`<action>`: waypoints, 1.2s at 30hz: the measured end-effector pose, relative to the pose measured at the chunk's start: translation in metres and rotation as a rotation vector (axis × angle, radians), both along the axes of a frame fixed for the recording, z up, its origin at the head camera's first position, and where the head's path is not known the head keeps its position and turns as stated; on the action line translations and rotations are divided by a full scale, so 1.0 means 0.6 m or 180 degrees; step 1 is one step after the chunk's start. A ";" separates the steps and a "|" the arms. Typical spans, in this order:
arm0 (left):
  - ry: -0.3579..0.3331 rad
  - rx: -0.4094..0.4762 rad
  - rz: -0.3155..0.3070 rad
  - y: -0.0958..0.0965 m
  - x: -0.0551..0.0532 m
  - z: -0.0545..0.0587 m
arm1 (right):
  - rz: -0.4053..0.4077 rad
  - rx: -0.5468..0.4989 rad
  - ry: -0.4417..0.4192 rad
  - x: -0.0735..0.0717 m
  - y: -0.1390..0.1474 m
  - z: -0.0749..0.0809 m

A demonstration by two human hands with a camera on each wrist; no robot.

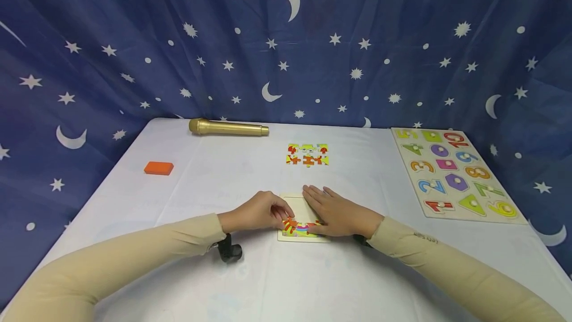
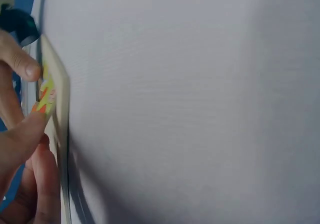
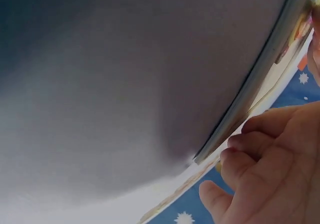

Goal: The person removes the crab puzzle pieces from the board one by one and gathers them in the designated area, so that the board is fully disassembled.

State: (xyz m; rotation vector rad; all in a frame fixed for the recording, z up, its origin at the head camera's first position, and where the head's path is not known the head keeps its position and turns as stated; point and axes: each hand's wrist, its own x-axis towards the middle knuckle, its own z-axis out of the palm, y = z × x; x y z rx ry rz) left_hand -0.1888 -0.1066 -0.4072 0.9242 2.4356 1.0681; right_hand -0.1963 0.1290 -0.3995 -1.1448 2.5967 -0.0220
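Observation:
A small wooden jigsaw tray [image 1: 302,202] lies in front of me, pale and bare in its upper part, with colourful pieces showing a rainbow [image 1: 303,227] along its lower edge. At the tray's left side my left hand [image 1: 265,211] pinches an orange-and-yellow puzzle piece [image 1: 289,223] between thumb and fingers; the left wrist view shows this piece [image 2: 46,100] tilted against the tray rim [image 2: 61,91]. My right hand [image 1: 341,212] rests across the tray's right side, fingers extended, its thumb touching the lower pieces. The right hand [image 3: 280,159] hides part of the tray.
Several loose puzzle pieces [image 1: 308,155] lie grouped beyond the tray. A gold microphone [image 1: 230,127] is at the back edge, and an orange block [image 1: 158,168] lies at left. A number-and-shape board [image 1: 456,178] occupies the right side. A starry blue curtain [image 1: 313,39] hangs behind the white table [image 1: 223,183].

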 end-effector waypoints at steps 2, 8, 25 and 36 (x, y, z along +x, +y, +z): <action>-0.0113 0.0049 0.0027 -0.001 -0.006 0.001 | -0.0049 -0.0001 -0.0013 0.000 0.005 -0.001; -0.0375 0.0125 0.0363 -0.007 -0.045 0.017 | -0.0187 0.0044 -0.0109 0.009 0.031 0.004; -0.0027 -0.0190 0.0924 0.014 -0.188 0.005 | -0.0149 -0.0065 -0.0094 0.020 0.050 -0.001; 0.0055 -0.0359 0.0945 0.017 -0.181 -0.004 | -0.0124 -0.0075 -0.0039 0.021 0.056 -0.003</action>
